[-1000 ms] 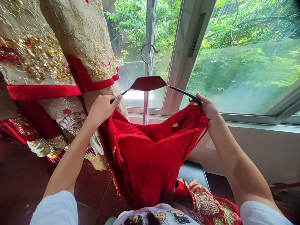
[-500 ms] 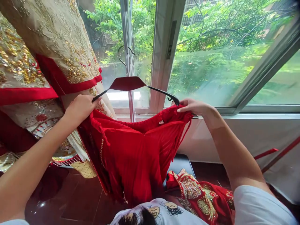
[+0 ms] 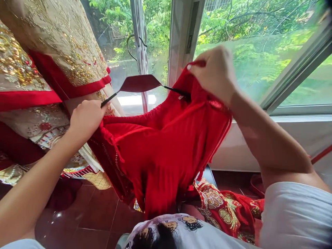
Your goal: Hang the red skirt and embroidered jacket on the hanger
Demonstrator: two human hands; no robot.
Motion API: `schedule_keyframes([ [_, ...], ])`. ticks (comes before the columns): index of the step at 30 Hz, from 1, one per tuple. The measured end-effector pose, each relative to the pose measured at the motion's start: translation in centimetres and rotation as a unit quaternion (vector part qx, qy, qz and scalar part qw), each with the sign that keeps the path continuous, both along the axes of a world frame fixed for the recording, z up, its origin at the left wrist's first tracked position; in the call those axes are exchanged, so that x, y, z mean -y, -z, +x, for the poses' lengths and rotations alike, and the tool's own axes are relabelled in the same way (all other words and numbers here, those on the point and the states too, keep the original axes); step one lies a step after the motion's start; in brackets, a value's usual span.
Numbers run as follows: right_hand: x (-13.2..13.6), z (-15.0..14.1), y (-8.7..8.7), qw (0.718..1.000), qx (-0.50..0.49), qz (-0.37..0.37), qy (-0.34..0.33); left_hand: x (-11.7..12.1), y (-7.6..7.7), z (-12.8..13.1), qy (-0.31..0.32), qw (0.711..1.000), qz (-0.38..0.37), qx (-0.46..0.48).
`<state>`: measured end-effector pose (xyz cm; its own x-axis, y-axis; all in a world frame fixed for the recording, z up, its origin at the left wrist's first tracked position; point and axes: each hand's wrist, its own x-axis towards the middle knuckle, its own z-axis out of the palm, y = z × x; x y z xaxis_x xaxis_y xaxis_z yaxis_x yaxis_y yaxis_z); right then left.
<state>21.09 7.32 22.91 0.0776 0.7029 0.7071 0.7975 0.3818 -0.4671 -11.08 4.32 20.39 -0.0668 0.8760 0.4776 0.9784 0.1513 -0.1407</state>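
Note:
A red skirt (image 3: 163, 152) with a gathered waistband and thin ties spreads out in front of me. A clothes hanger (image 3: 140, 83) with a dark red middle and black arms reaches into its waist, the wire hook pointing up. My left hand (image 3: 87, 117) is closed around the hanger's left arm end, at the skirt's left waist corner. Raised higher, my right hand (image 3: 215, 74) grips the waistband on the right and lifts it above the hanger's right arm. The tip of that arm is hidden inside the red cloth.
Cream gowns with gold sequins (image 3: 75, 45) and red trim hang close on the left. Behind the hanger stands a window (image 3: 246, 69) with a metal frame. A red and gold embroidered garment (image 3: 225, 211) lies at the lower right, partly over a dark seat.
My right hand has moved up, pulling the skirt's right waist over the hanger's arm end, which is now covered. My left hand stays on the hanger's left end.

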Motion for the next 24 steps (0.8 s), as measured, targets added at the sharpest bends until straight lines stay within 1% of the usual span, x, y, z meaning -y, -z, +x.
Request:
schedule_keyframes([
  [2,1.2,-2.1,2.2,0.990,0.134,0.001,0.049,0.2,0.1,0.0,0.003,1.000,0.006,0.006],
  [3,1.7,-2.9,3.4,0.981,0.187,-0.015,0.059,0.2,0.0,0.0,0.009,1.000,0.008,0.008],
  [5,2.1,-3.8,5.3,0.969,0.237,-0.061,0.041,0.4,0.0,-0.2,0.024,0.999,0.011,0.019],
  [6,2.1,-3.9,5.6,0.967,0.241,-0.071,0.038,0.4,0.0,-0.3,0.035,0.999,0.012,0.029],
  [7,1.9,-3.8,5.6,0.969,0.234,-0.066,0.047,0.5,0.0,-0.4,0.047,0.998,0.014,0.040],
  [8,1.5,-3.6,5.1,0.973,0.217,-0.049,0.064,0.6,0.0,-0.5,0.060,0.997,0.016,0.052],
  [9,1.0,-3.3,4.3,0.977,0.198,-0.024,0.081,0.6,0.1,-0.7,0.072,0.995,0.022,0.063],
  [10,0.4,-3.0,3.3,0.980,0.180,0.001,0.082,0.7,0.1,-0.9,0.086,0.993,0.032,0.073],
  [11,-0.3,-2.8,2.3,0.984,0.167,0.014,0.057,0.7,0.2,-1.1,0.101,0.990,0.046,0.082],
  [12,-1.1,-2.7,1.3,0.987,0.161,0.008,0.003,0.7,0.3,-1.3,0.116,0.987,0.065,0.092],
  [13,-1.9,-2.8,0.5,0.985,0.156,-0.016,-0.071,0.8,0.4,-1.5,0.130,0.983,0.083,0.104],
  [14,-2.7,-2.9,-0.1,0.976,0.148,-0.052,-0.148,0.8,0.4,-1.7,0.139,0.978,0.100,0.118],
  [15,-3.4,-3.3,-0.5,0.964,0.136,-0.089,-0.212,0.8,0.5,-1.9,0.144,0.975,0.112,0.129],
  [16,-4.0,-3.7,-0.6,0.952,0.118,-0.119,-0.255,0.9,0.5,-2.1,0.146,0.973,0.119,0.136],
  [17,-4.5,-4.2,-0.6,0.945,0.097,-0.142,-0.278,1.0,0.6,-2.2,0.145,0.972,0.122,0.138],
  [19,-5.1,-5.3,-0.3,0.940,0.053,-0.172,-0.291,1.4,0.7,-2.5,0.134,0.974,0.128,0.130],
  [22,-5.7,-6.5,0.4,0.930,-0.004,-0.201,-0.307,2.2,1.0,-2.7,0.092,0.978,0.137,0.125],
  [24,-6.0,-6.8,0.7,0.923,-0.025,-0.206,-0.325,2.6,1.3,-2.8,0.064,0.981,0.121,0.136],
])
